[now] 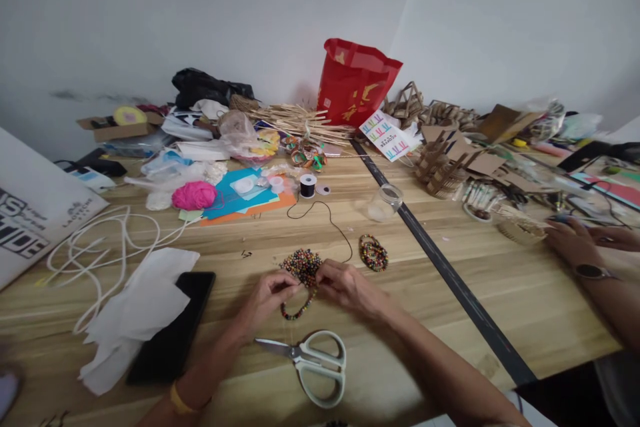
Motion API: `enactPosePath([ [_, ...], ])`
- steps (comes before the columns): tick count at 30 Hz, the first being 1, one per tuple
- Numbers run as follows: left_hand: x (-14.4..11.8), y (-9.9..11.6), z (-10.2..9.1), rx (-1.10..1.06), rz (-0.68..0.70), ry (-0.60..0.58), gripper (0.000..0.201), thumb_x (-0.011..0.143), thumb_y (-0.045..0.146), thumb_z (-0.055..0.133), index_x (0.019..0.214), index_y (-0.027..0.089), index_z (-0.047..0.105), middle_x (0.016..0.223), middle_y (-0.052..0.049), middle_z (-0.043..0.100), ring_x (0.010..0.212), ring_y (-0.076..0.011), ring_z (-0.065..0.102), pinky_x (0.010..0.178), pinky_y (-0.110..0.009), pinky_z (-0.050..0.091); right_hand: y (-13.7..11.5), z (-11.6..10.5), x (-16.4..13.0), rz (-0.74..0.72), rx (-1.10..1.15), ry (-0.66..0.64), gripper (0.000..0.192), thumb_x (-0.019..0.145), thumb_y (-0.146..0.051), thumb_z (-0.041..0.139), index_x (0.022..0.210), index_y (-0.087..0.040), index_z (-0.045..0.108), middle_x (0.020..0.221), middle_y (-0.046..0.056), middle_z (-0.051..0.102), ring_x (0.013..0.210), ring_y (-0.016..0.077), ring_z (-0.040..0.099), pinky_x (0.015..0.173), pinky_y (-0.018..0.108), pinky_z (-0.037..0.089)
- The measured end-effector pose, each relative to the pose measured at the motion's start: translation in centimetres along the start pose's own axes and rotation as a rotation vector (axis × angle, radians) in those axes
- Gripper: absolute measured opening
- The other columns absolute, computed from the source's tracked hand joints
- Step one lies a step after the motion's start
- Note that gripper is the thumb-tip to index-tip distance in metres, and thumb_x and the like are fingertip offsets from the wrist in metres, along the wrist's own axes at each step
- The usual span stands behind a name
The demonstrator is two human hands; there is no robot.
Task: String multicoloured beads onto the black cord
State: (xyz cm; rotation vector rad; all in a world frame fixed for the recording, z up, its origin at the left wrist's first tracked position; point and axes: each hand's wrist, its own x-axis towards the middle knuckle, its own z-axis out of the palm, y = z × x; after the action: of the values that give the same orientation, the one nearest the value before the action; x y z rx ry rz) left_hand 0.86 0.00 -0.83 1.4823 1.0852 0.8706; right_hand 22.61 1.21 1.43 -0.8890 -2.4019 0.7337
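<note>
A strand of small coloured beads [296, 314] hangs in a curve between my two hands. My left hand [267, 297] pinches one end of it, thumb against fingers. The other end runs to my right hand [346, 285], whose fingers are closed at the strand. Just beyond my fingertips lies a pile of loose multicoloured beads [303, 263]. Black cord [344, 235] trails from near my right hand back towards a spool of black cord [307, 185]. To the right rests a coil of finished-looking beaded strands [373, 253]. White-handled scissors [320, 367] lie in front of me, blades pointing left.
At left are a black phone-like slab [173, 333], crumpled white paper [140, 307] and a white cable [125, 240]. A clear jar [385, 203] stands near the dark strip [450, 273]. Pink yarn [195, 195] and a red bag [355, 83] sit farther back. Another person's hands [575, 240] are at right.
</note>
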Motion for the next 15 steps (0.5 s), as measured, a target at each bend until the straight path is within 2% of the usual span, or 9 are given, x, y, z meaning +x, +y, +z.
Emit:
enactPosePath([
  [3,0.2,-0.5,-0.3,-0.005,0.005,0.047,0.017,0.068,0.03,0.066,0.062,0.014,0.064,0.067,-0.002,0.061,0.066,-0.0157,0.053,0.06,-0.024,0.042,-0.3,-0.8,-0.1,0.038,-0.215,-0.069,0.01,0.091,-0.014,0.047,0.085,-0.016,0.056,0.083,0.004,0.056,0.071,0.0131,0.053,0.064,0.022,0.038],
  [6,0.3,-1.0,-0.8,-0.031,-0.048,0.059,0.018,0.066,0.031,0.067,0.063,0.014,0.064,0.062,0.0,0.059,0.061,-0.0139,0.051,0.056,-0.023,0.04,-0.6,-1.3,-0.2,0.102,-0.365,-0.16,0.012,0.093,-0.016,0.045,0.088,-0.016,0.056,0.087,0.006,0.057,0.075,0.0143,0.054,0.065,0.022,0.037],
  [10,0.6,-1.3,-1.7,-0.046,-0.116,0.051,0.02,0.067,0.034,0.067,0.064,0.014,0.065,0.058,0.001,0.058,0.058,-0.0131,0.051,0.056,-0.023,0.041,-0.2,-1.4,-0.3,0.179,-0.486,-0.247,0.011,0.093,-0.016,0.045,0.095,-0.016,0.056,0.093,0.007,0.059,0.082,0.0159,0.056,0.068,0.023,0.037],
  [15,0.7,-1.1,-2.6,-0.053,-0.167,0.053,0.023,0.066,0.037,0.067,0.062,0.014,0.065,0.056,0.001,0.061,0.055,-0.0131,0.053,0.057,-0.024,0.045,0.6,-1.4,-0.4,0.217,-0.54,-0.298,0.01,0.091,-0.013,0.048,0.093,-0.016,0.057,0.091,0.007,0.06,0.08,0.0163,0.057,0.066,0.023,0.037],
])
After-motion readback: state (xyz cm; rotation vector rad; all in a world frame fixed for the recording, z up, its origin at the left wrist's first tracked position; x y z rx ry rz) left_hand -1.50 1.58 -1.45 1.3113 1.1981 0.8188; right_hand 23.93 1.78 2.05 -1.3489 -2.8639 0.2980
